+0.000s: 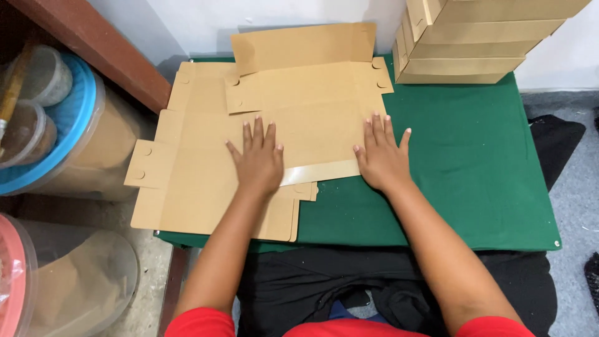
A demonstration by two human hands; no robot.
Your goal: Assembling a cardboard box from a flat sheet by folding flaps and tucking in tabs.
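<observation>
The flat, die-cut brown cardboard box blank (312, 115) lies unfolded on top of a pile of similar brown cardboard sheets (199, 187) at the left half of the green cloth-covered bench (474, 162), its far flap reaching the back edge by the white wall. It is pressed flat, with one long panel folded over and a shiny strip (319, 173) showing along the near edge; no walls stand up yet, so the shaping seems barely begun and most of the folding is left. The left hand (257, 163) rests palm-down on the blank's near left part, fingers (256, 134) spread and flat, gripping nothing. The right hand (380, 159) presses likewise at the near right corner, its outer fingers over the green cloth. A stack of finished brown cardboard boxes (468, 43) stands at the far right corner. Off the left edge sit clear plastic tubs with blue (75, 125) and pink lids (9, 274).
</observation>
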